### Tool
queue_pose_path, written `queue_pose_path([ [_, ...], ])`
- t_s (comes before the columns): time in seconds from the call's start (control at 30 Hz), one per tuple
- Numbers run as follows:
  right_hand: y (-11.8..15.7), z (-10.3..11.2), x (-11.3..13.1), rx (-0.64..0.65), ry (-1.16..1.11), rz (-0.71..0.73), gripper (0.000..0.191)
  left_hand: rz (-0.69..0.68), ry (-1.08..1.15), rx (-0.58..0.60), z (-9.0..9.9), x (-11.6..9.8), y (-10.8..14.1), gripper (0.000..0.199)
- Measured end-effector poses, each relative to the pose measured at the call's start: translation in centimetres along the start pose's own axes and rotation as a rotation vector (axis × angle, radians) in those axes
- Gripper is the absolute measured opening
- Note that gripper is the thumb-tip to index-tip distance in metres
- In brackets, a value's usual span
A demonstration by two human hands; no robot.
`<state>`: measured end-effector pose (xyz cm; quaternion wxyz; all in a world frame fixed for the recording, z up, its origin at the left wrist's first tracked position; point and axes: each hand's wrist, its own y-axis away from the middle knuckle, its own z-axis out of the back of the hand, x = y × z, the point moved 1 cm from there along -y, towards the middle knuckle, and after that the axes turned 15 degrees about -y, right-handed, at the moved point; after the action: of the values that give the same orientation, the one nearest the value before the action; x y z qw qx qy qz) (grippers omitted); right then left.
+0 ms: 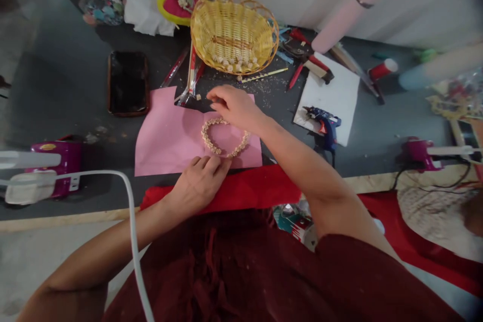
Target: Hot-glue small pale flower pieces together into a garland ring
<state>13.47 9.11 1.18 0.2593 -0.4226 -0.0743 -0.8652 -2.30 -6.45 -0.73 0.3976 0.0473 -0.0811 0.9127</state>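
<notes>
A heart-like ring of small cream beads or buds (211, 136) lies on a pink sheet (166, 136). My left hand (199, 181) is closed at the ring's near edge, thumb and fingertips pinching its lower end. Over the ring's far right side hangs my right hand (237, 105), its fingers loosely bent and apart, pointing left. Nothing shows between them. Just left of those fingertips sits a small cream piece (198, 96) by some plastic-wrapped sticks (191, 75).
Behind the sheet stands a yellow wicker basket (234, 22) holding several cream pieces. A phone (128, 83) lies left. On the right are a blue glue gun (327, 128), white paper (345, 90), pliers (296, 73) and a pink bottle (347, 15). A white cable (132, 221) crosses my left arm.
</notes>
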Motion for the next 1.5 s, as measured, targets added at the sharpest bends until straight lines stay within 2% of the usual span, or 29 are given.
queue_pose_path([
  [0.13,-3.7,-1.9,-0.4,0.024,0.101,-0.072,0.017,-0.01,0.014,0.04,0.1,0.0,0.0,0.043],
  [0.27,-4.2,-2.1,0.2,0.032,0.149,-0.069,0.011,-0.009,0.022,0.034,0.2,0.0,0.0,0.04],
  [0.4,-1.4,-0.6,2.0,0.048,0.011,-0.016,0.012,-0.017,0.012,0.013,0.2,0.0,0.0,0.031],
  [0.57,4.7,1.0,4.0,0.101,-0.117,0.04,0.017,-0.036,-0.004,0.002,0.5,0.1,0.0,0.034],
  [0.67,7.9,0.6,3.8,0.093,-0.06,0.055,0.014,-0.051,-0.028,-0.02,0.5,0.0,0.1,0.038],
  [0.77,9.8,-0.4,3.1,0.092,-0.013,0.006,0.008,-0.04,-0.051,-0.053,0.4,0.0,0.1,0.032],
  [0.9,10.4,-1.3,3.1,0.109,0.069,-0.041,0.007,-0.04,-0.065,-0.097,0.1,-0.2,0.2,0.029],
  [1.17,9.2,-1.0,4.0,0.21,0.235,-0.075,0.005,-0.028,-0.061,-0.091,0.2,-0.2,0.1,0.03],
  [1.37,9.0,-0.2,3.8,0.241,0.217,-0.06,0.012,-0.026,-0.054,-0.076,-0.1,-0.2,0.2,0.037],
  [1.5,9.1,0.1,3.6,0.225,0.298,-0.073,0.023,-0.031,-0.071,-0.084,-0.1,-0.2,0.2,0.036],
])
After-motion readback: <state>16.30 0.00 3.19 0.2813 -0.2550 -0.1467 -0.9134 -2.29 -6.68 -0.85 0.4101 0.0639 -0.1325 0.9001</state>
